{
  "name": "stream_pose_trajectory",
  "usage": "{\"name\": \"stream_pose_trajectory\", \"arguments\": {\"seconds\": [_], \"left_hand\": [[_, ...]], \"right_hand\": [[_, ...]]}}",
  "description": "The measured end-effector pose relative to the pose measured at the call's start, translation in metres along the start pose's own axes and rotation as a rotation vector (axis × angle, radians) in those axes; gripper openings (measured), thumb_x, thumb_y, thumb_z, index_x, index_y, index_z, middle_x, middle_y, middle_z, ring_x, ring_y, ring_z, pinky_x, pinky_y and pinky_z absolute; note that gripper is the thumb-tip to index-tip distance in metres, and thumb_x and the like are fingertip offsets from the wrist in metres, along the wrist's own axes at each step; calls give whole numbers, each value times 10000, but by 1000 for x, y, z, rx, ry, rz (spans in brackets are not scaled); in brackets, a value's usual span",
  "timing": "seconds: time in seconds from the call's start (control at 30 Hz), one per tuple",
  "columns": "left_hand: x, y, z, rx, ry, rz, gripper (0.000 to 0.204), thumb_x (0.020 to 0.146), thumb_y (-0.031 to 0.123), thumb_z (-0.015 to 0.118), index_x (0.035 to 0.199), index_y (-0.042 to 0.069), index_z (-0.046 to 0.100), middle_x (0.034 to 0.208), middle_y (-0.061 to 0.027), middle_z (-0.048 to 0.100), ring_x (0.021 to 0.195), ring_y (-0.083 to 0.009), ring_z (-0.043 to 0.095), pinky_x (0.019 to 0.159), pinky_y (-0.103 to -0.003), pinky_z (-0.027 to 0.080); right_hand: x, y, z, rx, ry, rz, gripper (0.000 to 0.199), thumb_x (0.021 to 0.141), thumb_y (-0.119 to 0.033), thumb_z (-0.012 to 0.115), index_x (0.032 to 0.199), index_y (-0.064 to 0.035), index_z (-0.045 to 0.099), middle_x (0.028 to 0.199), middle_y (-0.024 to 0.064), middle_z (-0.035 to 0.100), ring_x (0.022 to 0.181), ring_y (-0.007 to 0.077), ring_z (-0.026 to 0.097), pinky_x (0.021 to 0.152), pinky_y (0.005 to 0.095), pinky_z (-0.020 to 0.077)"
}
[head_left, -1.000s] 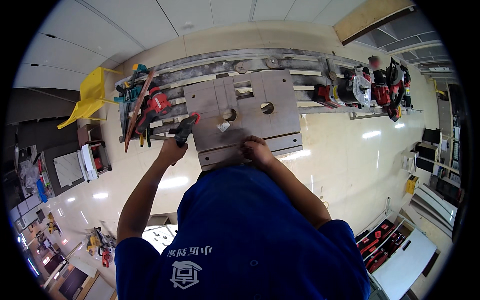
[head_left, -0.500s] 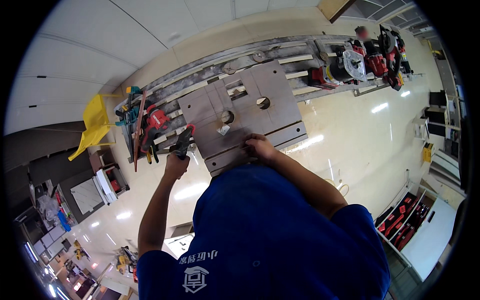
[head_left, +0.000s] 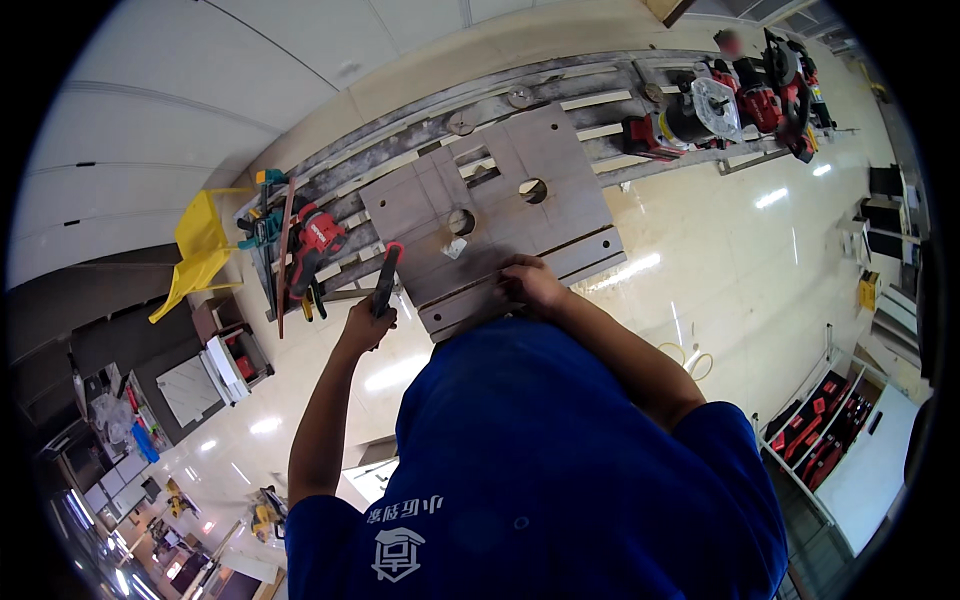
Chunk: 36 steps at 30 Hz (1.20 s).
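Observation:
My left hand [head_left: 362,325] grips a red and black hand tool [head_left: 385,280] held upright just off the left edge of a grey wooden panel [head_left: 500,210]. The panel lies on a long workbench and has two round holes in it. My right hand [head_left: 530,283] rests on the panel's near edge, fingers pressed down on the boards. A small pale scrap [head_left: 453,248] lies on the panel between my hands. My blue shirt hides everything nearer than the panel's front edge.
Red power tools [head_left: 315,245] and clamps lie at the bench's left end, next to a yellow chair [head_left: 200,250]. More red and black machines [head_left: 740,90] stand at the right end. A glossy pale floor surrounds me, with red cases [head_left: 815,420] at the right.
The view has tilted, shifting the bench up and to the right. My left hand with the tool has stayed by the panel's left edge; my right hand remains on the near edge.

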<state>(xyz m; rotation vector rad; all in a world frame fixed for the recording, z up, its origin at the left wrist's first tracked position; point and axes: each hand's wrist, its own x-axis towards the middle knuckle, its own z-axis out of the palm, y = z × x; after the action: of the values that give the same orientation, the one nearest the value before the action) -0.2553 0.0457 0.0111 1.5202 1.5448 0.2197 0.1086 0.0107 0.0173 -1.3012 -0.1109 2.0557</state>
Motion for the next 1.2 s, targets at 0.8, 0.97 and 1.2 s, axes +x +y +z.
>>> {"name": "stream_pose_trajectory", "arguments": {"seconds": [0.8, 0.97, 1.2], "left_hand": [[-8, 15, -17, 108, 27, -92, 363, 813, 364, 670, 882, 8, 683, 741, -195, 677, 734, -371, 681, 712, -459, 552], [-5, 25, -8, 174, 114, -147, 303, 808, 324, 668, 855, 25, 687, 801, -227, 673, 816, -411, 661, 760, -489, 527], [-7, 8, -2, 162, 101, -60, 317, 810, 326, 682, 826, 9, 681, 712, -221, 655, 735, -380, 668, 723, -463, 538]], "right_hand": [[7, 0, -12, -46, -86, 18, 194, 926, -118, 532, 1106, -47, 550, 979, 145, 636, 857, 288, 629, 725, 399, 535], [9, 2, -14, -75, -51, 52, 205, 897, -98, 528, 1096, -57, 559, 914, 114, 628, 810, 263, 623, 681, 378, 516], [7, -3, -8, -181, 43, 85, 273, 923, -139, 546, 1190, -82, 546, 1014, 91, 597, 912, 261, 606, 814, 444, 521]]}}
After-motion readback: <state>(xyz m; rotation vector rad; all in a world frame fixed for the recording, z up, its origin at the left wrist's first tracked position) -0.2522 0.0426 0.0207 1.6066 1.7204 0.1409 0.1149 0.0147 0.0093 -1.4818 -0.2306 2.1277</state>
